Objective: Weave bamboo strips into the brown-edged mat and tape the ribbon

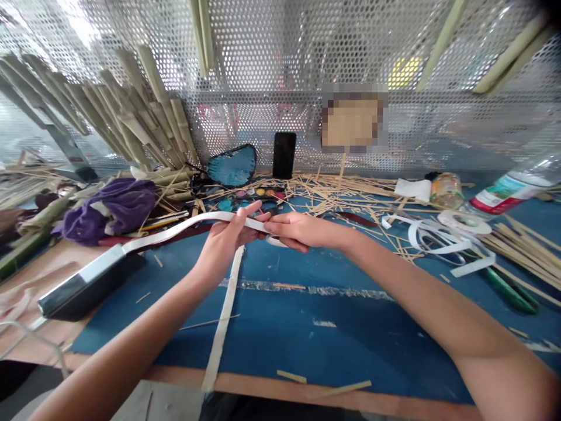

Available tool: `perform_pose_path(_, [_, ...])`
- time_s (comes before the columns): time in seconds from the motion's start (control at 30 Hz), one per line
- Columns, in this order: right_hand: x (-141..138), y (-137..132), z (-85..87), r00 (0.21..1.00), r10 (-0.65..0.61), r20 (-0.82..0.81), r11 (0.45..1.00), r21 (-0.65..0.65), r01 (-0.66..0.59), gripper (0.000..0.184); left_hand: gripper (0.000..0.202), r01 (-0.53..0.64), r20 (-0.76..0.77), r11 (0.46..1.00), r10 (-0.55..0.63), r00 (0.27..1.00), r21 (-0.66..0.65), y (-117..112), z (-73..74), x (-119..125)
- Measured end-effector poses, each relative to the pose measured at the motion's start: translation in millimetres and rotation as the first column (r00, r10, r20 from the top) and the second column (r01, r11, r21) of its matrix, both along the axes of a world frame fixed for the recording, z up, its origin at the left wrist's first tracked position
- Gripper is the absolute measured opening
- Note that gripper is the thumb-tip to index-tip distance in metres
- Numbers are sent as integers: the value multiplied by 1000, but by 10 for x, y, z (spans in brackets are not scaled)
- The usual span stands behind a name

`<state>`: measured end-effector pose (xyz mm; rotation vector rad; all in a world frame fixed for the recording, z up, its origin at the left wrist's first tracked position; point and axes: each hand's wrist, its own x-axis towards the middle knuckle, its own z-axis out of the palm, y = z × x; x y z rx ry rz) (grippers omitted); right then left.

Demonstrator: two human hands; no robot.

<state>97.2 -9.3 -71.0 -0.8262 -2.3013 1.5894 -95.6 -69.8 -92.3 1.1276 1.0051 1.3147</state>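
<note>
Both my hands meet above the blue mat (333,327) at the middle of the bench. My left hand (228,240) is closed round a long white strip (175,229) that runs off to the left toward a dark block (83,289). My right hand (298,230) pinches the same strip from the right, fingertips touching those of the left hand. A second pale strip (221,327) hangs from under the hands down to the bench's front edge.
Bamboo slats (144,117) lean on the perforated metal wall at back left. A purple cloth (114,207), a paint palette (249,194), a black phone (284,154), a blue fan (232,165), scattered bamboo splinters (346,193), curled white strips (442,237), green-handled scissors (511,289) and a plastic bottle (512,190) surround the mat.
</note>
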Motion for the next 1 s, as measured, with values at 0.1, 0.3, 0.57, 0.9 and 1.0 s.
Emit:
perform_pose_path(0.1, [-37,-33,-11,995,-76,57,995,72,72,41,50,-6,40,999,9,999,-53,-18,29,17])
perform_pose_path(0.3, [-65,-59,-9,983,-172,62,974,161,160,35,43,0,184,994,21,983,-113,-57,97,73])
perform_pose_path(0.57, [-27,-52,20,986,-163,32,975,161,156,37,47,-32,178,997,44,983,-68,-61,139,6])
perform_pose_path(0.9, [-27,-52,2,994,-103,-24,991,81,105,40,52,68,197,996,-55,979,-60,0,114,-111])
perform_pose_path(1.0, [-4,-70,64,969,-247,19,951,199,238,34,57,65,146,994,-53,988,-84,21,74,-137])
